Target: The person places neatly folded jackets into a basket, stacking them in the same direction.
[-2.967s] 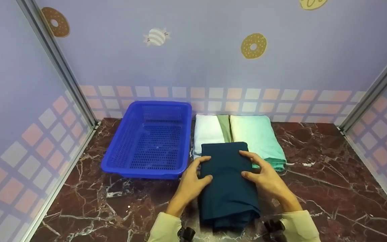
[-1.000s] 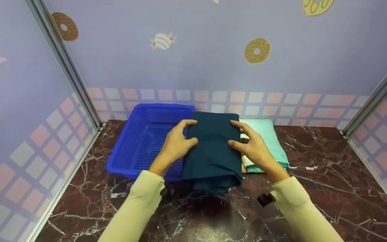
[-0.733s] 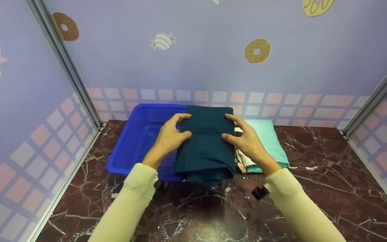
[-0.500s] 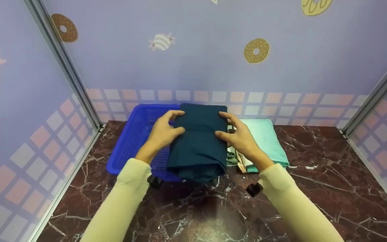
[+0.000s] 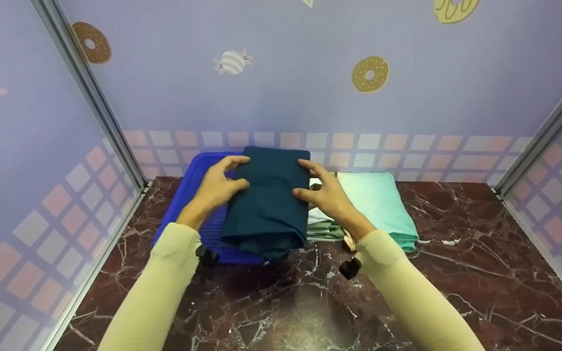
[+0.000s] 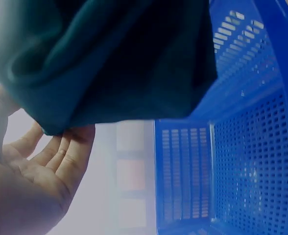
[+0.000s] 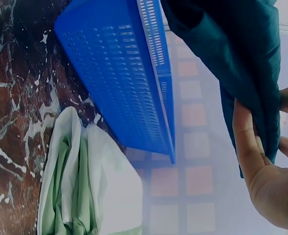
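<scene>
A folded dark teal cloth [image 5: 271,195] is held up over the right part of the blue basket [image 5: 177,202], hiding much of it. My left hand [image 5: 216,186] grips the cloth's left side, and my right hand [image 5: 329,194] grips its right side. Both thumbs lie on top, and in the right wrist view fingers [image 7: 247,142] reach beneath the cloth's edge. In the left wrist view the cloth [image 6: 129,73] hangs clear of the basket floor [image 6: 252,156]. The right wrist view shows it higher than the basket's perforated side [image 7: 109,73].
Right of the basket lie a folded white and green cloth [image 5: 325,229], partly covered by my right hand, and a folded mint cloth [image 5: 373,200]. All stand on a dark red marbled tabletop [image 5: 300,302]. Patterned panels [image 5: 291,87] enclose the back and sides.
Both hands have carried the teal cloth away from me and leftward, from in front of the other folded cloths to over the basket. The white and green cloth is coming back into view.
</scene>
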`<state>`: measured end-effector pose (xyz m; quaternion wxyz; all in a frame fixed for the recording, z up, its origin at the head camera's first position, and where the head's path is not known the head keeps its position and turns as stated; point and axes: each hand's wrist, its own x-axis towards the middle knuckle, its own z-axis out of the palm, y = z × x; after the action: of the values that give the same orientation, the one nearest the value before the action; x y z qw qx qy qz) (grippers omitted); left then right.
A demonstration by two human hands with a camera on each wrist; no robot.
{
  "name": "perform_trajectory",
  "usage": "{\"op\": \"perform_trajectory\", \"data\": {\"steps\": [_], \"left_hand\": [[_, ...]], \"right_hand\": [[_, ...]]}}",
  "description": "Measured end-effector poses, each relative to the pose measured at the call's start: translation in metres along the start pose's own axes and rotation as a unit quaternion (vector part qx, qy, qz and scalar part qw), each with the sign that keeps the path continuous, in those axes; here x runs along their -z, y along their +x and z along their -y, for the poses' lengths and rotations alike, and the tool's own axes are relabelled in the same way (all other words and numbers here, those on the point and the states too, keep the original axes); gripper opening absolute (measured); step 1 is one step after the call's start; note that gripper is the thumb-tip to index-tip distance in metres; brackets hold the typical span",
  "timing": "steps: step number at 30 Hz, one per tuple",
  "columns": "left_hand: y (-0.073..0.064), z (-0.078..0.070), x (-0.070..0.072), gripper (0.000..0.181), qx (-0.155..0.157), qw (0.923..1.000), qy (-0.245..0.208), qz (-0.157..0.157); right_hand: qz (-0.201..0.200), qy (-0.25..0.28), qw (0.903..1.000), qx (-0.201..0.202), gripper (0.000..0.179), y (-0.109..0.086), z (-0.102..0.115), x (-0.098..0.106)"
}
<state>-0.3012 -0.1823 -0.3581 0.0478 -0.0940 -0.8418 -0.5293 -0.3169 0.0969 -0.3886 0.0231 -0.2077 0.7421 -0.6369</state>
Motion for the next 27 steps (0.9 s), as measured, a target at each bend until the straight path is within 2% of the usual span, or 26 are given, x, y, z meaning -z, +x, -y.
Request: {"op": "perform_trajectory", "data": {"steps": [6,15,20,27], "left_hand": [[0.004,0.011,0.018,0.061,0.004,0.9992,-0.038,0.012],[0.004,0.032,0.04,0.061,0.025,0.9988,-0.041,0.007],[0.0,0.04,0.049,0.061,0.044,0.9979,-0.048,0.004],[0.0,0.045,0.054,0.062,0.054,0.9964,-0.063,-0.012]], "right_hand": [[0.005,0.016,0.9999,0.001,0.073,0.009,-0.005,-0.015],[0.01,0.021,0.9997,-0.006,0.072,0.023,-0.011,-0.041],[0.017,0.005,0.9997,-0.018,0.071,0.029,-0.014,-0.052],[0.045,0.026,0.998,-0.037,0.074,0.039,-0.017,-0.061]]}}
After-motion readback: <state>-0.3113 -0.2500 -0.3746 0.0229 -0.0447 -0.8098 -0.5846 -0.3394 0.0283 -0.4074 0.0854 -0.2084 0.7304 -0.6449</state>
